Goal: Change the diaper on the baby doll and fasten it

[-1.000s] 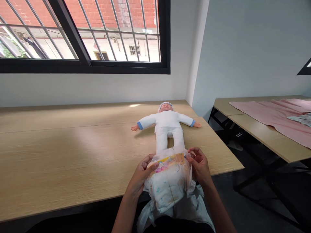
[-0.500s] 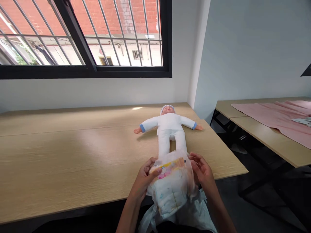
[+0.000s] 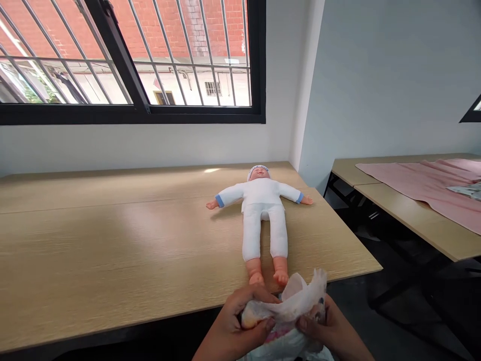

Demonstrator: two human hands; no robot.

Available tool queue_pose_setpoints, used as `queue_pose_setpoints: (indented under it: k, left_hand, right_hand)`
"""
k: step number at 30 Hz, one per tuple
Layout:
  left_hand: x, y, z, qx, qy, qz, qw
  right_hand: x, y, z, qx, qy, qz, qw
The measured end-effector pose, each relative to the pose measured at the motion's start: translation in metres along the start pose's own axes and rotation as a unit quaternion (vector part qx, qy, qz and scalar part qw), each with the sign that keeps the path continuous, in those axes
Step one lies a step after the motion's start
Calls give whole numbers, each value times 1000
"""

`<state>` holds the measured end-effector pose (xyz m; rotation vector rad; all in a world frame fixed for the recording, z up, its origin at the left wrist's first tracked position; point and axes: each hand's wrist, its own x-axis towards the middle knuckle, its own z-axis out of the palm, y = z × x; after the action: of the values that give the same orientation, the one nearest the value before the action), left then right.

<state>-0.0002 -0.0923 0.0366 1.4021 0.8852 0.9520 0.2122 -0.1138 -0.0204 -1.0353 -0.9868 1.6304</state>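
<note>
Nearest, at the bottom of the view, the left hand and the right hand both grip a crumpled white diaper with a thin, translucent upper edge and a patch of pink print, thumbs on the near side and fingers curled around its edges. The diaper is in front of the near edge of a pale, wood-grained rectangular surface, its translucent edge standing up between the hands. Just beyond them, a soft-bodied doll in white clothing with blue cuffs and a white cap lies on its back, arms spread, its bare feet towards the hands and the left hand partly covering one foot. To the right, apart from this surface, a second pale wooden table bears a rumpled pink cloth with a pale patterned fabric on it. Behind rises a white wall with a black-framed, barred window, red brickwork showing outside.
</note>
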Motion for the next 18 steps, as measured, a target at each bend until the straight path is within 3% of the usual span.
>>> queue_pose_setpoints:
  k: [2, 5, 7, 9, 14, 18]
  left_hand:
    - [5, -3, -3, -26, 27, 20, 999]
    - [20, -14, -10, -115, 191, 54, 973]
    - [33, -23, -16, -154, 320, 28, 935]
    - [43, -29, -20, -184, 372, -21, 910]
    - [51, -25, -11, -337, 331, -98, 876]
    - [49, -23, 0, -446, 210, -155, 856]
  right_hand:
    - [2, 4, 0, 19, 63, -17, 998]
    - [10, 1, -1, 29, 126, -58, 990]
    - [19, -3, -1, 27, 142, -80, 986]
    - [28, -6, -1, 21, 138, -99, 985]
    - [46, -11, 4, 16, 65, -120, 990]
    - [51, -12, 7, 55, 55, -111, 991]
